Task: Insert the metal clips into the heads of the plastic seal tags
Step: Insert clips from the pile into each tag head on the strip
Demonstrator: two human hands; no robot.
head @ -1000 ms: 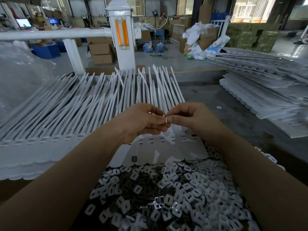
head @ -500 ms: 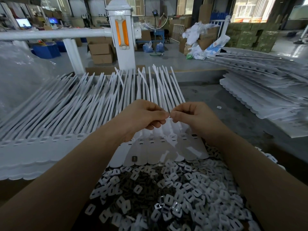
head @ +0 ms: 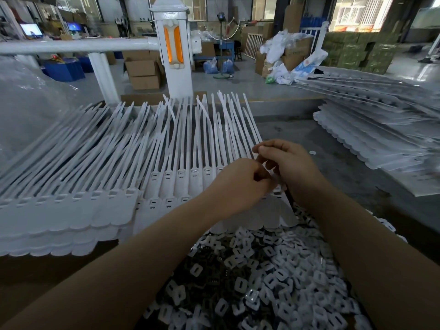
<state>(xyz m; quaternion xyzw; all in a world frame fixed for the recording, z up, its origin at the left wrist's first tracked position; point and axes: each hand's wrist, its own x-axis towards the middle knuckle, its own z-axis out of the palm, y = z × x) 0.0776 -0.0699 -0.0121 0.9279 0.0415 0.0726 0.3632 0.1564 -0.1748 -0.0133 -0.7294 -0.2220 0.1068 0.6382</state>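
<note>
A strip of white plastic seal tags [head: 181, 173] lies in front of me, heads toward me and tails fanning away. My left hand [head: 238, 186] and my right hand [head: 292, 167] meet over the tag heads at the strip's right end. Both have curled fingers with fingertips together, pinching a small clip that the fingers mostly hide. One tag head [head: 278, 188] shows just below the fingertips. A heap of white and metal clips [head: 273, 282] fills the space under my forearms.
More stacked tag strips lie to the left [head: 71, 210] and in tall piles at the right [head: 381, 129]. A white post with an orange panel [head: 176, 55] stands behind. A clear plastic bag [head: 28, 103] bulges at the far left. One loose clip [head: 312, 152] sits on the grey table.
Both hands, fingertips still together, have dropped from above the strip's middle down and right onto the tag heads at the strip's right end.
</note>
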